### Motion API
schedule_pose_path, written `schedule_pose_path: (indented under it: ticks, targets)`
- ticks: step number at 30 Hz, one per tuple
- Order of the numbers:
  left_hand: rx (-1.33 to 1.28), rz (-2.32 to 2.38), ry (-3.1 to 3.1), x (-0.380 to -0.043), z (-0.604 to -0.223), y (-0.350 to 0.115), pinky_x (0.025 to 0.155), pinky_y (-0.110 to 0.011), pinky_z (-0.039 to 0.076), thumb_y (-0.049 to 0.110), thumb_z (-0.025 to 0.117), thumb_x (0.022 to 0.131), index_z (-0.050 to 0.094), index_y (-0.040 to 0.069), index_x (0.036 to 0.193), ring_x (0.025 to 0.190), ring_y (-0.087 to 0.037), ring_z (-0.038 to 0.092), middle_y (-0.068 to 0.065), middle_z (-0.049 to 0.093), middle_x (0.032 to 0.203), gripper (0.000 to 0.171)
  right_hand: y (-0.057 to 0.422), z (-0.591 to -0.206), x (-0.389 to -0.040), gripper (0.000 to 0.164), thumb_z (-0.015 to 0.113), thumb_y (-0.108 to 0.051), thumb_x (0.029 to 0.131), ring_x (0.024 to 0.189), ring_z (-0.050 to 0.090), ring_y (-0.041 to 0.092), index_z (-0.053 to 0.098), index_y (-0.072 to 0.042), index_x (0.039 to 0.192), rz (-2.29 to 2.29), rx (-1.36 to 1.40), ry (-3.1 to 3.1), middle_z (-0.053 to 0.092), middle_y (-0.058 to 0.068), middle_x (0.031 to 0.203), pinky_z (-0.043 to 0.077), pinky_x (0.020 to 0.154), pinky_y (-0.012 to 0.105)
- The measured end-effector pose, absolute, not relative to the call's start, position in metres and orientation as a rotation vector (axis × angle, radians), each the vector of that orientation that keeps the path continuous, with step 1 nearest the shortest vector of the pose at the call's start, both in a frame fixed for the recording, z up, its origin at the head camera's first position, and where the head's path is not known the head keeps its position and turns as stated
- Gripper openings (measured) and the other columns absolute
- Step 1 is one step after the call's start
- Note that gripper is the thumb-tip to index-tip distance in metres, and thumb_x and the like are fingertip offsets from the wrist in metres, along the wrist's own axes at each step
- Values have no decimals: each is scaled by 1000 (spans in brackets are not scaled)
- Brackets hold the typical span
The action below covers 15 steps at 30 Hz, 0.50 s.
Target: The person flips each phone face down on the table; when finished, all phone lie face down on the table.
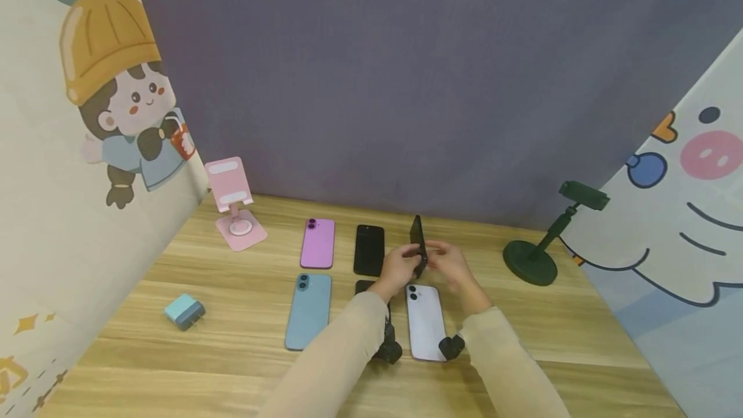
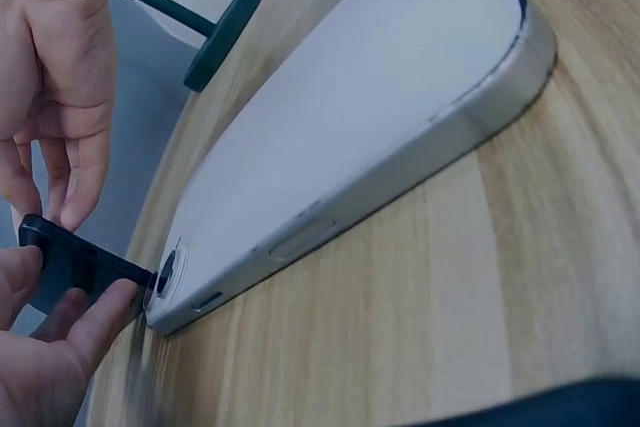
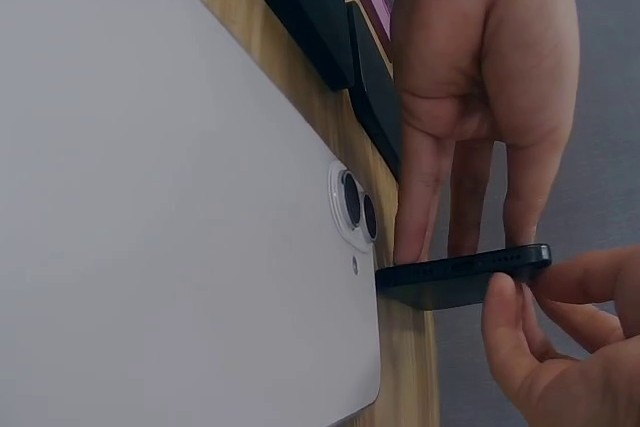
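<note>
Above the table, both hands hold a black phone on its long edge, its charging-port end toward me. The left hand grips it from the left; in the right wrist view, that hand's fingers reach down to its face. From the other side the right hand pinches its near end, with thumb and fingertips at the corner in the right wrist view. Just in front lies a white phone, camera side up. Another black phone is mostly hidden under the left forearm.
To the left lie a black phone, a pink-purple phone and a blue phone. A pink phone stand and a blue charger plug are farther left. A dark green stand is at the right.
</note>
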<state>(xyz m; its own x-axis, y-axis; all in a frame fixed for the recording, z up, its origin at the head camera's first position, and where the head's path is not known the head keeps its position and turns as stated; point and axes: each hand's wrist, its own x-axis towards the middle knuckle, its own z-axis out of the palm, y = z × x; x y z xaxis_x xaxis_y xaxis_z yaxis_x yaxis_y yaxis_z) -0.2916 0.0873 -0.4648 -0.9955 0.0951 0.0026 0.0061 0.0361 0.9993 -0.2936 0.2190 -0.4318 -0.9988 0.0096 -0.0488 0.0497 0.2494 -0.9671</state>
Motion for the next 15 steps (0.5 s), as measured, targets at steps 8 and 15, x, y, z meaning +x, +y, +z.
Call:
schedule_pose_path:
  ticks: [8,15]
  targets:
    - [101,2243,2062,-292,-465,84,71,-30,58,9,57,99,62,2,128,87,-25,69,-13,64,109,30,217,-437,-293,43,52,7,91,87,66,28,47,15,133,-1829,24,2470,58,36,114,55,82,38]
    - [156,2253,2039,-295,-464,79,74,-31,57,10,62,97,59,-2,129,90,-26,69,-13,64,111,35,219,-448,-294,46,54,4,89,91,63,31,50,11,134,-1690,20,2525,57,35,117,56,77,36]
